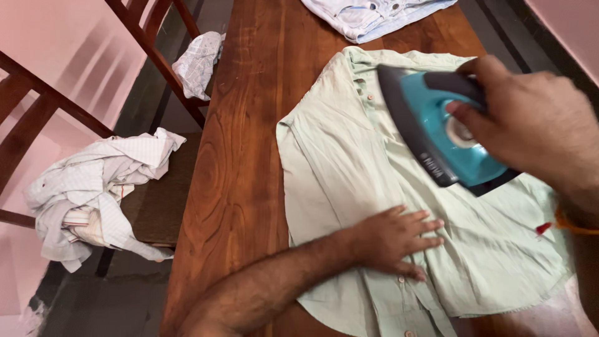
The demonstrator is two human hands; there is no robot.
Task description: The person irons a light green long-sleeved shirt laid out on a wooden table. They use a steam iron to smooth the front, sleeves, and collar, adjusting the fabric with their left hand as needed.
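A pale green buttoned shirt (pixel 349 162) lies spread on a brown wooden table (pixel 243 125). My left hand (pixel 393 240) rests flat on the shirt's lower part, fingers spread, pressing the cloth down. My right hand (pixel 530 118) grips the dark handle of a teal and grey clothes iron (pixel 437 134), which sits on the shirt's right side just above my left hand.
A light blue shirt (pixel 368 14) lies at the table's far end. A wooden chair (pixel 159 200) at the left holds a heap of crumpled white checked clothes (pixel 93 193). Another white cloth (pixel 199 62) hangs by the chair frame. Pink walls stand on both sides.
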